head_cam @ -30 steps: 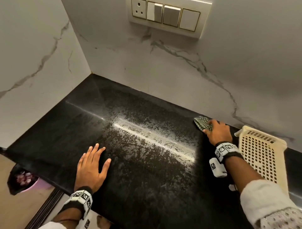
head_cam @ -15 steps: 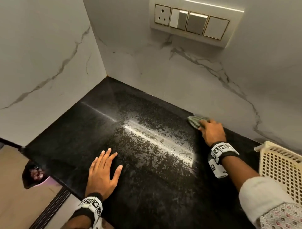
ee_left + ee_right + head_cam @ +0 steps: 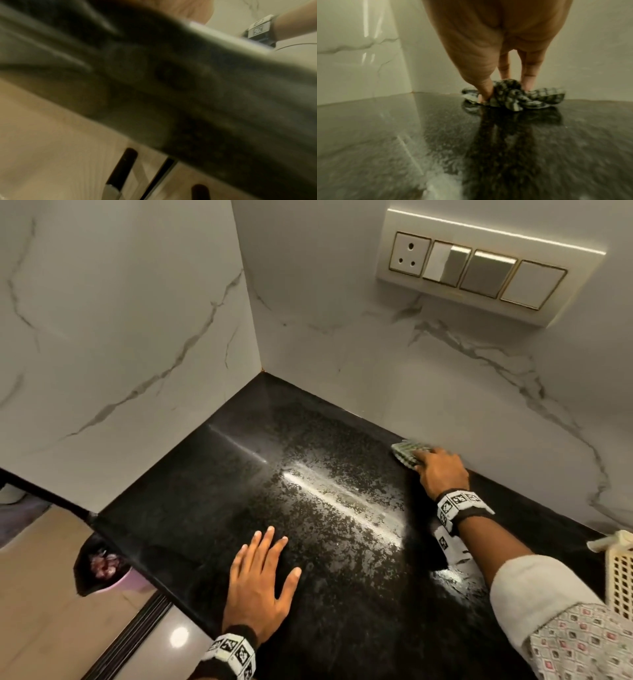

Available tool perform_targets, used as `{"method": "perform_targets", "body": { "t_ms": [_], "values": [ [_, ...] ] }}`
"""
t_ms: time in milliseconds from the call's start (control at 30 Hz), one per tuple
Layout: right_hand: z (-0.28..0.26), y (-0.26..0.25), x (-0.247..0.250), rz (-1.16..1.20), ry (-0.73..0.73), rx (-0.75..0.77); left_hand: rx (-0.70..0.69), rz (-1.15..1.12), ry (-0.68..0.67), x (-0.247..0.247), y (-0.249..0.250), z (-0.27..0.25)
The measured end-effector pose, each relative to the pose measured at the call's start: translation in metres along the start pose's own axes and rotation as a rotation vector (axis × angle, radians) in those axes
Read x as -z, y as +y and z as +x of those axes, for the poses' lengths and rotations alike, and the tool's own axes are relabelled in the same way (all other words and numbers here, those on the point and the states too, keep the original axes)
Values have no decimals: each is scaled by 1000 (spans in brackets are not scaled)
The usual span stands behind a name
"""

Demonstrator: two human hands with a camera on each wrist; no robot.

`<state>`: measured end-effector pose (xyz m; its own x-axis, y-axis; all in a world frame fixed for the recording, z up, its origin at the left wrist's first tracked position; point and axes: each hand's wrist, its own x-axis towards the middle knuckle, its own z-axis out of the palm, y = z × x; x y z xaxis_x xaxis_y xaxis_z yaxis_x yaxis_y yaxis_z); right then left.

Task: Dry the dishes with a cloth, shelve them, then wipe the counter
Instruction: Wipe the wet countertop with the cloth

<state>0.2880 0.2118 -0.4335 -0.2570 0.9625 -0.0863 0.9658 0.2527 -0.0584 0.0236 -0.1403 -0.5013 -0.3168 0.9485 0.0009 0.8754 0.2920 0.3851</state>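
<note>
A green checked cloth (image 3: 406, 452) lies bunched on the black speckled counter (image 3: 205, 491), right against the back marble wall. My right hand (image 3: 442, 472) presses down on it. In the right wrist view the thumb and fingers (image 3: 529, 70) pinch the bunched cloth (image 3: 513, 94) against the stone. My left hand (image 3: 260, 580) lies flat on the counter near its front edge, fingers spread, holding nothing. The left wrist view is blurred and shows only the counter's edge (image 3: 171, 81) and the right wrist's band (image 3: 259, 29).
A cream plastic basket (image 3: 620, 573) stands at the far right of the counter. The marble walls meet in a corner at the back left. A switch panel (image 3: 479, 272) sits on the back wall. A dark bin (image 3: 102, 566) stands on the floor below the counter's left end.
My right hand has slid the cloth leftward along the back wall, away from the basket. The left hand has stayed flat on the counter.
</note>
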Motion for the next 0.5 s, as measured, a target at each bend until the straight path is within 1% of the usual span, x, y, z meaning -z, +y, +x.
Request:
{"method": "perform_targets", "body": {
  "t_ms": [33,67,167,200,300,400,433,500],
  "values": [
    [2,-7,0,9,-13,52,-4,-7,-7,0,-3,0],
    [6,-11,1,22,-26,55,-5,-20,-14,0,-4,1],
    [21,-31,4,15,-14,-84,-20,-86,-26,7,-12,8],
    [24,-40,3,3,-11,-88,-40,-98,-18,10,-18,12],
    [29,-64,2,30,-37,34,-96,-97,-8,20,-48,27],
    [45,-86,7,13,-7,-59,-98,-98,18,33,-84,48],
    [50,-95,6,-6,-4,-56,-104,-87,28,38,-97,55],
    [54,-108,4,0,-16,63,-131,-58,51,49,-122,67]
  ]
}}
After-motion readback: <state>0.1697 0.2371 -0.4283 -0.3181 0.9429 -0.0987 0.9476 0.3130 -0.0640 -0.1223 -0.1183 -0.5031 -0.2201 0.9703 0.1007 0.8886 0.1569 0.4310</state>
